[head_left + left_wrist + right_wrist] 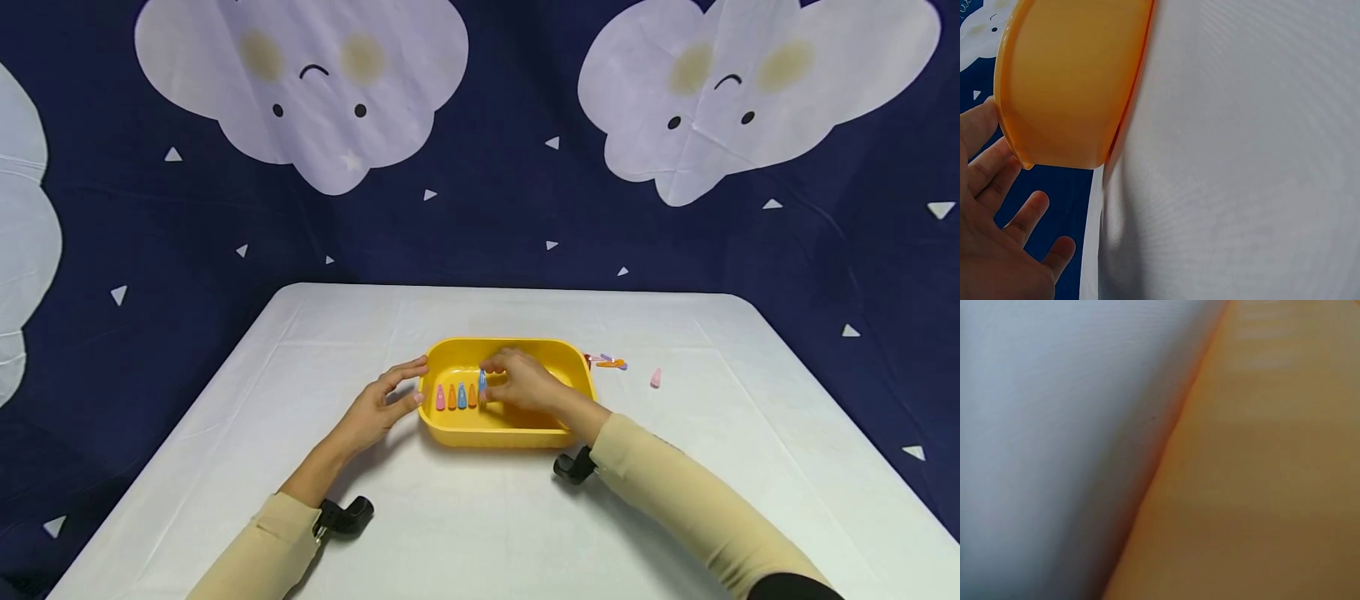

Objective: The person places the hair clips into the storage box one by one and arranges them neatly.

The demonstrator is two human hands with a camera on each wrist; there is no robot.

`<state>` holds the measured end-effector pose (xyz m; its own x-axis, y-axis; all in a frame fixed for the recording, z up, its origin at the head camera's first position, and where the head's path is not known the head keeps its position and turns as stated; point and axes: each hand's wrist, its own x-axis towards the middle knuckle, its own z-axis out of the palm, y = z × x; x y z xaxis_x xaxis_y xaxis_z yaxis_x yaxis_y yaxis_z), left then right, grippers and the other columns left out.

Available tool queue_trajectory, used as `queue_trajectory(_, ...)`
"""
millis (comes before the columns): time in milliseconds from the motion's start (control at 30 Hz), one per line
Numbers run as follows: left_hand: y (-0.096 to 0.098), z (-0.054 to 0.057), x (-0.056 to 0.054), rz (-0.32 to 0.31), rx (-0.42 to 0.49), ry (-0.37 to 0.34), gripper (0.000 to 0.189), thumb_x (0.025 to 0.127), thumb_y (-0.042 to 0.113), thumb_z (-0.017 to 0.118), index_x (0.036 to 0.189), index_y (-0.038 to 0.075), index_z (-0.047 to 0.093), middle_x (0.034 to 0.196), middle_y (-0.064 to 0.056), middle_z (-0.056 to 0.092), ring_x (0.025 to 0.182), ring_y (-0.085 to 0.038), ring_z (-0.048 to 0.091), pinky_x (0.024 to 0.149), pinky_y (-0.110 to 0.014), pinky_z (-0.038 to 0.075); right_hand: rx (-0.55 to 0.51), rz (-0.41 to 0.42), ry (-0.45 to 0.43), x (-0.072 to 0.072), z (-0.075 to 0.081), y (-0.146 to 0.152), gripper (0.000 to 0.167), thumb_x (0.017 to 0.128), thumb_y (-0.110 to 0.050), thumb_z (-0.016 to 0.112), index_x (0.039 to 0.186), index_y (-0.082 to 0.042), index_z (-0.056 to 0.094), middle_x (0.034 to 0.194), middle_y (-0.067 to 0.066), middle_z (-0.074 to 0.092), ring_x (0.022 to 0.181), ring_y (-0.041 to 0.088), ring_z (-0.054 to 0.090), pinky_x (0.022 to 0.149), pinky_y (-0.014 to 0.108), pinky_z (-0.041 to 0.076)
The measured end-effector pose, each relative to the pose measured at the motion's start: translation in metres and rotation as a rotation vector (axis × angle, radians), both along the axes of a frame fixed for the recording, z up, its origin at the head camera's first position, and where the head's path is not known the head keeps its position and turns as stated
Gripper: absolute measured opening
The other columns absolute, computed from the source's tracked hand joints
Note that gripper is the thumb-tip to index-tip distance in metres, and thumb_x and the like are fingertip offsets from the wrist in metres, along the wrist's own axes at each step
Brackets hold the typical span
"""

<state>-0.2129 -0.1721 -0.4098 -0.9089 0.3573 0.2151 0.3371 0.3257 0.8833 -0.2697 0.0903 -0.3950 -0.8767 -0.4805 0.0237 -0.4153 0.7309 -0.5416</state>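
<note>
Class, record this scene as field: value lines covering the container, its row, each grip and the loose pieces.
Container: yellow tray on white table
Row inside, left to right: pink clip, orange clip, blue clip, second orange clip
Left grip: touches tray's left rim
Right grip: holds another blue clip at row's right end
Outside, right: clip cluster beside tray; pale pink clip farther right

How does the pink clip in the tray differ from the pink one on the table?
The tray clip lies in a row inside the yellow tray; the table clip lies apart on the white table. The tray clip is deeper pink; the table clip is paler. Both taper toward one end.
</note>
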Motion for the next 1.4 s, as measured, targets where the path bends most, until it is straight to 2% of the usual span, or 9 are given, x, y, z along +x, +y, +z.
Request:
queue_trajectory(333,0.000,-0.001,-0.001,0.000,0.002,-0.006,0.043,0.093,0.019,0.060,0.133,0.005,0.051,0.151,-0.006,0.039,0.144,-0.031,0.025,0.115,-0.060,0.020,0.057,0.000,-0.042,0.001,-0.003,-0.002,0.048,0.078,-0.028,0.077,0.119,-0.008,0.064,0.104,0.002,0.061,0.100,0.017,0.047,0.093,0.032,0.045)
queue_trajectory(667,0.001,-0.002,-0.001,0.008,-0.009,0.012,0.043,0.093,0.016,0.060,0.133,0.004,0.051,0.150,-0.008,0.039,0.143,-0.033,0.026,0.114,-0.062,0.020,0.136,0.039,0.016,0.002,-0.006,-0.004,0.044,0.078,-0.029,0.077,0.115,-0.008,0.067,0.119,0.006,0.063,0.116,0.023,0.047,0.106,0.037,0.038)
queue_trajectory(933,0.001,-0.001,-0.001,0.008,-0.006,-0.005,0.041,0.093,0.015,0.058,0.133,0.005,0.051,0.150,-0.006,0.039,0.144,-0.030,0.025,0.115,-0.060,0.019,0.165,0.041,0.037,0.000,-0.010,-0.004,0.043,0.078,-0.031,0.077,0.114,-0.011,0.068,0.114,0.003,0.061,0.110,0.020,0.046,0.101,0.035,0.040)
queue_trajectory(1200,0.001,-0.002,-0.002,-0.001,-0.009,0.020,0.041,0.093,0.014,0.059,0.132,0.003,0.051,0.150,-0.008,0.040,0.143,-0.033,0.026,0.114,-0.062,0.020,0.174,0.065,0.078,-0.002,-0.012,-0.003,0.043,0.077,-0.034,0.078,0.112,-0.011,0.068,0.104,0.001,0.059,0.103,0.018,0.046,0.094,0.033,0.040)
queue_trajectory(1400,0.001,-0.004,-0.003,-0.004,-0.006,0.015,0.042,0.093,0.014,0.059,0.132,0.003,0.051,0.150,-0.008,0.039,0.143,-0.033,0.026,0.114,-0.062,0.020,0.174,0.070,0.091,0.000,-0.012,-0.003,0.044,0.076,-0.035,0.078,0.112,-0.011,0.069,0.105,0.002,0.058,0.103,0.020,0.045,0.094,0.035,0.040)
